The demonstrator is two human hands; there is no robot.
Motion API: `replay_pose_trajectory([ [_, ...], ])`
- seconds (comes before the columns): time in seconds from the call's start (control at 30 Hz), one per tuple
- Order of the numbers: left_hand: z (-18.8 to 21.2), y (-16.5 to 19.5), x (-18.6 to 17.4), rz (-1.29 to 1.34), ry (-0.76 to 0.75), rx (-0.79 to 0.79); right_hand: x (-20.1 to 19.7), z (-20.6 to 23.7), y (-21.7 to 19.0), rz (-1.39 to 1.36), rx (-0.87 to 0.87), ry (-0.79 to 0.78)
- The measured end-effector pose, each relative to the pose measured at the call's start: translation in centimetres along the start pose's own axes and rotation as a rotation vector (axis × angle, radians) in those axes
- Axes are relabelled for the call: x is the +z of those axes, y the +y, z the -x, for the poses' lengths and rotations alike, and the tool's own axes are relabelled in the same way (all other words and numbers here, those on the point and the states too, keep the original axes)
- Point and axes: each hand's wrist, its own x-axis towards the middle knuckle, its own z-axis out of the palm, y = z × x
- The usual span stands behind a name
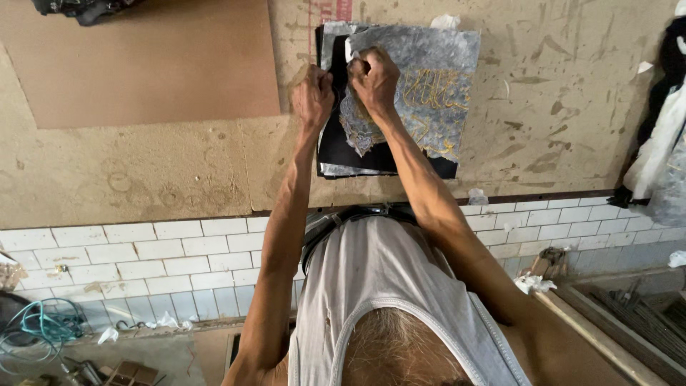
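Head cam: both hands are out over the bench (572,107). Left hand (312,96) is a clenched fist at the left edge of the black sheet (343,146). Right hand (373,77) pinches the silvery foil (436,86) on top, near its far-left corner. Sheet lies flat, roughly square, so no clear long axis.

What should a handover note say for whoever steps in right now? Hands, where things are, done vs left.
Left hand: closed in a fist at the left edge of the sheet stack; what it grips is not visible.
Right hand: closed on the silvery foil sheet near its top left, where a corner curls up.
The foil lies over a black sheet on the brown worktable. A gold outline pattern shows across the foil.
Done: foil looks torn away along its lower left, baring the black sheet.
Left: most of the foil remains on the black sheet.
A plain brown board lies to the left.
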Motion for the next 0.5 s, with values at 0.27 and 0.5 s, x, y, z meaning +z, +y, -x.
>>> replay_pose_trajectory([
  [0.27,-1.7,2.6,-1.5,-0.083,-0.096,-0.129,-1.0,-1.0,-0.8,-0.025,0.081,-0.209],
  [0.5,-6.3,2.2,-0.6,-0.118,-0.032,0.127,0.1,-4.0,-3.0,0.212,0.007,-0.225],
])
